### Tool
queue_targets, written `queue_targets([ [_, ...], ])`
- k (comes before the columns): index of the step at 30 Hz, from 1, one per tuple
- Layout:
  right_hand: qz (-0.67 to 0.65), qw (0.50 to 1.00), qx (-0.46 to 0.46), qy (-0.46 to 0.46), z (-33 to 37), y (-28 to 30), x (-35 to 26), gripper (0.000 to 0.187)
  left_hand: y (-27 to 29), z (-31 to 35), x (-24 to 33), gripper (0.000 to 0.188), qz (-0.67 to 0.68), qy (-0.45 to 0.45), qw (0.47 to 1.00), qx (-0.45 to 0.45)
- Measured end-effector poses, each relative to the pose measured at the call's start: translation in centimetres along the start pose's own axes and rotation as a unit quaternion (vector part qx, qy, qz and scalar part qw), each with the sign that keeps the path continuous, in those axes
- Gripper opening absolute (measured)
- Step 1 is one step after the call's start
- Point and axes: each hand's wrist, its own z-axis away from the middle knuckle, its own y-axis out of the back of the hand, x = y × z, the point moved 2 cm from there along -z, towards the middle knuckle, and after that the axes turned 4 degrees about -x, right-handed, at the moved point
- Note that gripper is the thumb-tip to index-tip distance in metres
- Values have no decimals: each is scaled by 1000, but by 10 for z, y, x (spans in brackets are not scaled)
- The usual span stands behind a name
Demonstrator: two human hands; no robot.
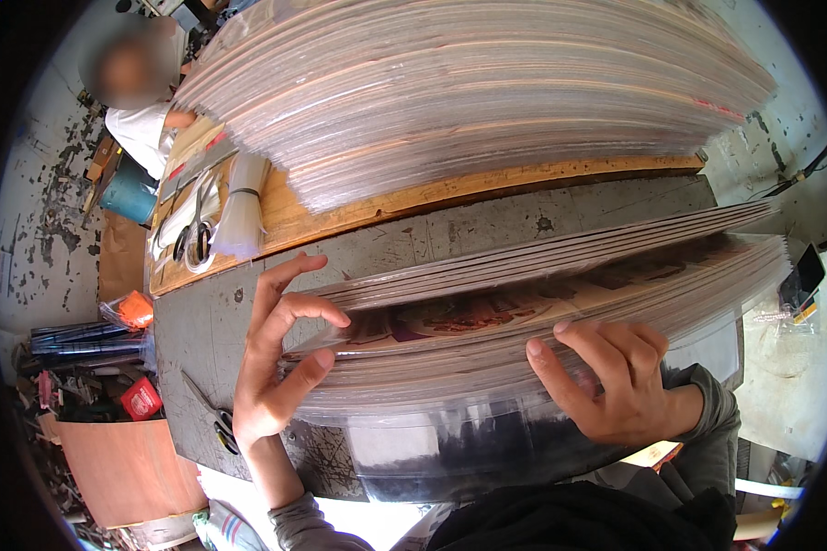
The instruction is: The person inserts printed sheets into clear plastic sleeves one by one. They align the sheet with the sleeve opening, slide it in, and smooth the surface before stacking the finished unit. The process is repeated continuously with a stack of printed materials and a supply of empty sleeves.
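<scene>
A thick stack of flat, plastic-covered printed sheets (pixel 487 363) lies in front of me on a grey worktable. Its upper sheets (pixel 524 262) are parted from the lower ones, and a coloured picture (pixel 469 317) shows in the gap. At the stack's left end is my left hand (pixel 276 354), thumb and fingers spread with space between them; its fingertips are by the sheets' corner. My right hand (pixel 616 376) rests against the near edge of the lower sheets, fingers apart and bent, with nothing gripped.
A much larger pile of similar sheets (pixel 487 101) stands on a wooden board (pixel 368 207) behind. Black-handled scissors (pixel 193 239) and strapped plastic strips (pixel 242 202) lie left of it. Other scissors (pixel 219 422) lie near my left wrist. A person (pixel 138 129) is at the far left.
</scene>
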Motion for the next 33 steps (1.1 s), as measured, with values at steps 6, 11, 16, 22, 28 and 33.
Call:
queue_targets([
  [6,-5,1000,8,-2,0,-3,-1,37,0,1,-2,21,9,17,1000,4],
  [11,-4,1000,22,-2,3,-7,-1,39,0,2,0,17,5,15,1000,2],
  [16,10,999,29,6,7,-12,-2,41,-1,0,0,16,-6,4,1000,3],
  [22,13,999,29,11,7,-11,-3,41,-1,1,2,12,1,15,1000,9],
  [28,8,1000,8,21,4,-6,1,40,-2,1,4,10,-11,14,1000,6],
  [33,-8,1000,7,20,1,-3,1,37,-2,1,4,11,-13,12,1000,9],
])
